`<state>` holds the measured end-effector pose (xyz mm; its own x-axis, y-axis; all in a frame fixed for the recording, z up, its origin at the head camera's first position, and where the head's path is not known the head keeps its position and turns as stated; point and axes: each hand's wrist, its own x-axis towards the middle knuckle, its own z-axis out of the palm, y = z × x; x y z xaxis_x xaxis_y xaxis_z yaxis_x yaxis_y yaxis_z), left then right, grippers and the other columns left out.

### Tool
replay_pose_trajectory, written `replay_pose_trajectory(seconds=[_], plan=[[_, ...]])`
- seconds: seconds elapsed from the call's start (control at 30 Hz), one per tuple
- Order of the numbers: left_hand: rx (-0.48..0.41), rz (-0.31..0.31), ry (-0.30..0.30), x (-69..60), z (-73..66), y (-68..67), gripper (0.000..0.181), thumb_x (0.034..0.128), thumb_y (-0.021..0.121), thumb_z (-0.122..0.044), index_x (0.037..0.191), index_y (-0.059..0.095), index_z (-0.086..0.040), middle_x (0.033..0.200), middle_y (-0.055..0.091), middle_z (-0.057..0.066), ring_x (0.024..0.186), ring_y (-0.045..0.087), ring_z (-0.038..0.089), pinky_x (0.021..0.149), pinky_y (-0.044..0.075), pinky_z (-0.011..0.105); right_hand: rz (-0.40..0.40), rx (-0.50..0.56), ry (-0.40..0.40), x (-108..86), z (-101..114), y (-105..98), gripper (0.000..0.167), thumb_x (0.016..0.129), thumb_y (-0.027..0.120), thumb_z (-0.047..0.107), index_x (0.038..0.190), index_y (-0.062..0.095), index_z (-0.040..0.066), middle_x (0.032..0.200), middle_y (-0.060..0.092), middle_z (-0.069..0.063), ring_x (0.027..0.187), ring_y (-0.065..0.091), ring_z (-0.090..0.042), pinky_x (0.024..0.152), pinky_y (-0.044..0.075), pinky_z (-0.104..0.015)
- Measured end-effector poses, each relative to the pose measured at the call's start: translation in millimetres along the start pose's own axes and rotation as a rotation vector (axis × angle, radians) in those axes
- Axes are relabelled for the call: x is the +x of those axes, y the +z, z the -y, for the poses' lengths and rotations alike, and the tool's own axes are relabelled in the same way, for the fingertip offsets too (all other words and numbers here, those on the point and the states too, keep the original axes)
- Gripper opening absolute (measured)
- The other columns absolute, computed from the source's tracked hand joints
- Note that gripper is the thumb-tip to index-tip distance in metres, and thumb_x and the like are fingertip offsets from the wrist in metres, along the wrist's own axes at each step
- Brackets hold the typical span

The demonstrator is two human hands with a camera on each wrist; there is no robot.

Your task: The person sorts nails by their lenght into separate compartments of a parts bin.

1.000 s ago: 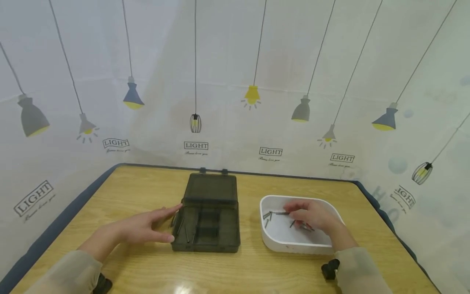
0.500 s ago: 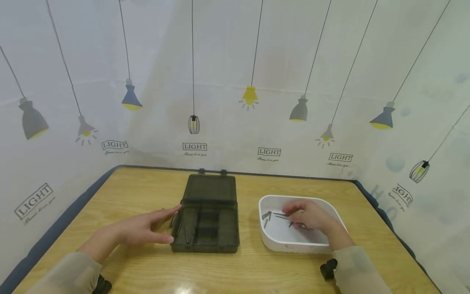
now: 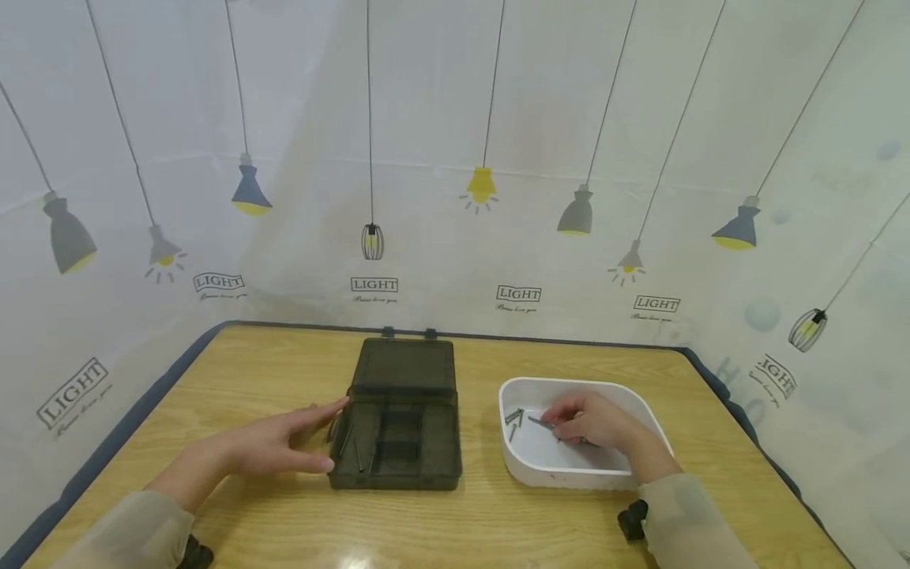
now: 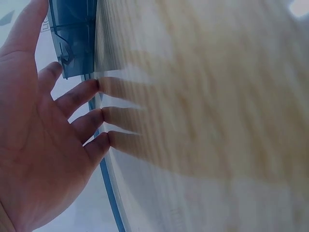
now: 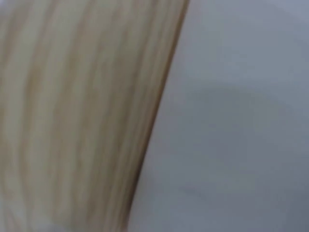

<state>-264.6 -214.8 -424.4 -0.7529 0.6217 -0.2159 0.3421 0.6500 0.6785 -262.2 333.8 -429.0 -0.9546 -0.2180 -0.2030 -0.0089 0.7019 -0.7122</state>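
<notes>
My left hand (image 3: 266,442) lies at the left side of an open, see-through dark plastic box (image 3: 444,442), its fingers spread and mostly straight. Index finger and thumb touch the box's left edge. A few thin metal screws (image 3: 359,461) lie in the left compartment. On the right, my right hand (image 3: 593,423) reaches into a white tray (image 3: 572,478) and pinches a thin grey screw (image 3: 539,423) between thumb and fingers. More screws (image 3: 513,419) lie at the tray's left end. The left wrist view shows my left hand (image 4: 53,130) beside the box (image 4: 75,34).
Box and tray stand apart on a wooden table (image 3: 284,521). Behind the table hangs a pale cloth (image 3: 441,221) printed with lamps. The right wrist view shows only table and the tray's white wall (image 5: 222,125), blurred.
My right hand has shifted slightly left within the tray, and its fingers have closed on a screw. My left hand has stayed at the box.
</notes>
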Motion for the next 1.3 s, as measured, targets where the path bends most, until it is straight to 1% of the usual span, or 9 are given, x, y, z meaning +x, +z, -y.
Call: replay_pose_trajectory(seconds=[0.23, 0.47, 0.57, 0.8, 1.0, 1.13, 1.3], plan=[[-0.009, -0.009, -0.004, -2.2, 0.4, 0.5, 0.095, 0.1023, 0.076, -0.051, 0.178, 0.022, -0.028, 0.183, 0.022, 0.016, 0.167, 0.008, 0.058, 0.128, 0.011, 0.083, 0.010, -0.009, 0.031, 2.8, 0.2, 1.1, 0.018, 0.097, 0.080, 0.010, 0.113, 0.085, 0.014, 0.099, 0.074, 0.000, 0.080, 0.060, -0.018, 0.073, 0.049, -0.031], [0.008, -0.016, -0.007, -2.7, 0.4, 0.0, 0.095, 0.1023, 0.076, -0.052, 0.177, 0.023, -0.029, 0.183, 0.023, 0.015, 0.167, 0.010, 0.057, 0.128, 0.013, 0.083, 0.008, -0.014, 0.057, 3.4, 0.2, 2.7, 0.016, 0.098, 0.080, 0.012, 0.112, 0.085, 0.018, 0.099, 0.072, -0.001, 0.082, 0.060, -0.019, 0.074, 0.049, -0.031], [0.006, -0.013, -0.008, -2.6, 0.0, -0.2, 0.095, 0.1022, 0.076, -0.052, 0.177, 0.023, -0.028, 0.183, 0.023, 0.015, 0.167, 0.010, 0.057, 0.128, 0.013, 0.083, 0.003, -0.028, 0.053, 3.7, 0.2, 3.3, 0.016, 0.099, 0.079, 0.012, 0.112, 0.085, 0.018, 0.098, 0.071, -0.001, 0.082, 0.060, -0.019, 0.074, 0.049, -0.031], [-0.015, 0.002, -0.011, -1.0, 1.9, -0.1, 0.094, 0.1032, 0.075, -0.051, 0.178, 0.022, -0.029, 0.183, 0.023, 0.014, 0.167, 0.008, 0.058, 0.128, 0.012, 0.082, -0.005, -0.062, 0.006, 3.3, -0.9, 3.9, 0.017, 0.097, 0.079, 0.012, 0.113, 0.084, 0.015, 0.093, 0.071, 0.000, 0.078, 0.059, -0.017, 0.069, 0.050, -0.030], [0.005, -0.005, -0.020, -0.5, 3.0, 0.2, 0.094, 0.1022, 0.075, -0.054, 0.177, 0.023, -0.032, 0.183, 0.025, 0.013, 0.167, 0.011, 0.057, 0.128, 0.015, 0.082, 0.003, -0.055, -0.012, 2.1, -0.9, 2.2, 0.016, 0.098, 0.078, 0.012, 0.113, 0.084, 0.014, 0.094, 0.072, -0.001, 0.079, 0.060, -0.018, 0.070, 0.050, -0.031], [0.001, -0.001, -0.024, -1.0, 1.9, 0.2, 0.094, 0.1023, 0.075, -0.054, 0.177, 0.022, -0.032, 0.183, 0.025, 0.013, 0.167, 0.011, 0.056, 0.128, 0.015, 0.082, -0.007, -0.036, 0.003, 1.5, 0.2, 1.5, 0.016, 0.099, 0.077, 0.011, 0.113, 0.084, 0.016, 0.095, 0.071, -0.003, 0.080, 0.061, -0.019, 0.070, 0.052, -0.031], [0.001, -0.004, -0.016, -2.2, 1.5, -0.2, 0.094, 0.1025, 0.075, -0.053, 0.177, 0.023, -0.032, 0.183, 0.025, 0.013, 0.168, 0.012, 0.056, 0.128, 0.016, 0.082, -0.023, -0.020, 0.024, 3.3, 2.1, -0.7, 0.020, 0.101, 0.076, 0.015, 0.120, 0.082, 0.020, 0.104, 0.068, -0.005, 0.081, 0.062, -0.021, 0.069, 0.053, -0.032]])
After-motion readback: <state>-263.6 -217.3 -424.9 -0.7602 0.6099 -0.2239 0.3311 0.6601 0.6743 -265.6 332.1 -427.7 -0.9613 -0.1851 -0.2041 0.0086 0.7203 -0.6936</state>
